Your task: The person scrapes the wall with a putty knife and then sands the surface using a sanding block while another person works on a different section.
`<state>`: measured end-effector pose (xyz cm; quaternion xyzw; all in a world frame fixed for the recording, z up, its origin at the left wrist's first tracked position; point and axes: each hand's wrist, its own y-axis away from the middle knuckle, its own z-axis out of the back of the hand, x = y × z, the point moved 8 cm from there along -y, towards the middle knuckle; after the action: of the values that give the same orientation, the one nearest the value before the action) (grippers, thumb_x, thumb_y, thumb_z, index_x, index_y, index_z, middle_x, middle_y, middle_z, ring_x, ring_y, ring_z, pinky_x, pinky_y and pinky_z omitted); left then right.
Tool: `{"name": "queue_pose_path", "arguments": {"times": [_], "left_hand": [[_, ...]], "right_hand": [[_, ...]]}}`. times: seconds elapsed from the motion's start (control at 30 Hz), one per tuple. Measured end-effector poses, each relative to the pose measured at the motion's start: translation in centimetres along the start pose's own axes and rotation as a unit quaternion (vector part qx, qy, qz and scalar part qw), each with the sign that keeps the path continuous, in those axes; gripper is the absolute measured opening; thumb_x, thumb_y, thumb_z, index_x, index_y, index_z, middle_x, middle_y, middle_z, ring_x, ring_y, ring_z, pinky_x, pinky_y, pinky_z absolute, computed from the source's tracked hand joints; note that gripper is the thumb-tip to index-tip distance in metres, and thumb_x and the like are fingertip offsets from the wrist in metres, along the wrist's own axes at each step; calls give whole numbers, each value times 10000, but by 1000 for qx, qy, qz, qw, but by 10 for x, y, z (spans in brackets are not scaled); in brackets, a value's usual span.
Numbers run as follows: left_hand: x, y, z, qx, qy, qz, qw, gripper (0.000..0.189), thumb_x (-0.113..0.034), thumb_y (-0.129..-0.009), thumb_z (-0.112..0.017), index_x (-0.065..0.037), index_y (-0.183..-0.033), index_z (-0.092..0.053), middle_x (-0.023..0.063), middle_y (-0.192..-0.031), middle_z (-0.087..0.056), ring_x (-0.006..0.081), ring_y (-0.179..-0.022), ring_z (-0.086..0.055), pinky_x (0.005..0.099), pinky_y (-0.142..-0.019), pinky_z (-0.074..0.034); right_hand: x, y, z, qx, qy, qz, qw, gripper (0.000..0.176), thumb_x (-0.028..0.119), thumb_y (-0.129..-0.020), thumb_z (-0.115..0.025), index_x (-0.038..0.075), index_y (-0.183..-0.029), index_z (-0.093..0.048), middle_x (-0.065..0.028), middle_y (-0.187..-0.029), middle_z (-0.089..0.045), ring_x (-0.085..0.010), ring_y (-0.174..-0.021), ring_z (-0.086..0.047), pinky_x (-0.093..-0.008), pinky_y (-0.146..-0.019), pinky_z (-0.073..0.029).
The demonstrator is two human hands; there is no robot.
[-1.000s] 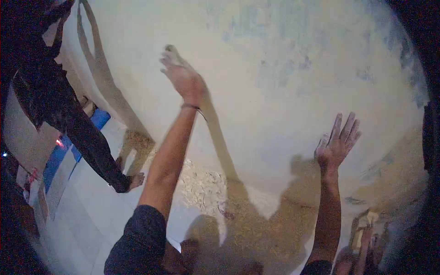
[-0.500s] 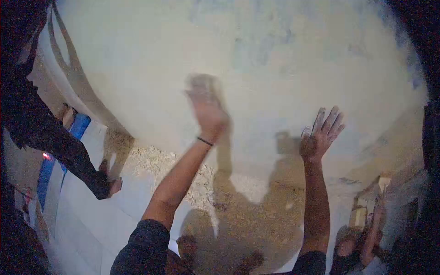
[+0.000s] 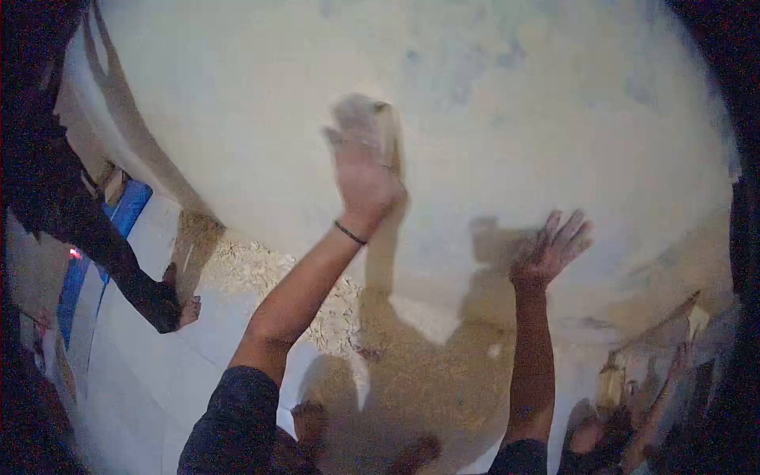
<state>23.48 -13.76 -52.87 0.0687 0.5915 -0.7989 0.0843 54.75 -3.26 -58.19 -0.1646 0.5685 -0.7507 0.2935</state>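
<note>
Dark cloth fills the left edge: a co-worker's sleeve runs down to a hand above the pale floor, and the frame cuts off the rest of that person. A blue strip behind the sleeve is half hidden. Crumbled debris lies along the foot of the plastered wall. The left hand is raised flat to the wall at upper middle, smeared by motion. A tan block shows at its fingertips against the plaster, but I cannot tell whether the fingers grip it. The right hand rests lower on the wall with its fingers spread and released, bare plaster wide open above it. The bottom right corner is dark clutter, too dim to read.
</note>
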Motion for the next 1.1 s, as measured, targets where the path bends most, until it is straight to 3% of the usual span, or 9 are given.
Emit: {"name": "queue_pose_path", "arguments": {"times": [0.2,0.37,0.53,0.63,0.7,0.8,0.93,1.0,1.1], "left_hand": [[-7,-54,15,7,-60,-102,993,652,-185,-1000,-481,-42,-1626,-366,238,-1738,-189,477,-1615,-36,657,-1270,7],[1,-135,72,-198,-24,-50,979,580,-94,-1055,-363,48,-1616,-312,250,-1722,-216,463,-1608,-75,554,-1301,46],[-88,-128,44,48,36,-274,960,597,-119,-974,-533,25,-1548,-455,279,-1637,-393,473,-1524,-363,530,-1277,-270],[-21,-214,87,-116,-71,-144,980,582,-131,-1019,-472,16,-1579,-412,246,-1682,-327,396,-1582,-276,481,-1311,-181],[32,-264,140,-220,80,63,970,531,-73,-1057,-360,88,-1564,-376,288,-1677,-294,424,-1582,-237,472,-1316,-154],[32,-277,135,-249,53,42,966,561,-74,-1032,-401,101,-1564,-368,290,-1680,-289,421,-1589,-220,467,-1318,-153],[-68,-221,90,45,3,-178,983,627,-140,-1009,-467,52,-1595,-351,263,-1689,-298,456,-1557,-298,493,-1309,-190],[-39,-242,93,-38,8,-168,985,637,-75,-939,-528,112,-1537,-414,312,-1652,-336,453,-1553,-309,492,-1270,-288],[-17,-305,135,-175,-82,-71,979,626,-142,-1021,-460,79,-1593,-333,272,-1685,-297,449,-1575,-250,496,-1315,-168]], "right_hand": [[-1,-8,2,6,29,-3,1000,582,398,-1120,-360,69,-1597,-406,-301,-1682,-276,-539,-1558,-216,-731,-1230,-85],[8,-22,13,-24,20,9,999,575,401,-1120,-360,76,-1590,-423,-312,-1667,-293,-538,-1552,-235,-739,-1224,-95],[33,-121,35,-56,7,33,998,552,316,-1075,-433,95,-1580,-453,-306,-1663,-305,-526,-1553,-247,-737,-1226,-90],[44,-202,61,-36,-27,35,998,738,122,-839,-550,124,-1574,-484,-271,-1683,-294,-479,-1574,-237,-720,-1242,-82],[39,-257,76,-57,-39,40,997,707,182,-874,-560,166,-1578,-487,-252,-1696,-279,-472,-1576,-234,-726,-1240,-80],[51,-324,103,-63,-63,33,996,723,205,-872,-600,203,-1586,-484,-222,-1714,-253,-455,-1585,-215,-720,-1245,-80],[71,-384,117,-65,-63,45,995,836,134,-806,-656,211,-1610,-445,-185,-1730,-220,-432,-1592,-194,-693,-1260,-94],[78,-396,114,-63,-38,50,996,848,154,-809,-661,224,-1621,-425,-179,-1735,-209,-426,-1596,-188,-690,-1261,-97],[76,-393,108,-69,-3,55,996,878,181,-815,-674,251,-1641,-383,-167,-1746,-178,-416,-1605,-169,-684,-1264,-103]]}}
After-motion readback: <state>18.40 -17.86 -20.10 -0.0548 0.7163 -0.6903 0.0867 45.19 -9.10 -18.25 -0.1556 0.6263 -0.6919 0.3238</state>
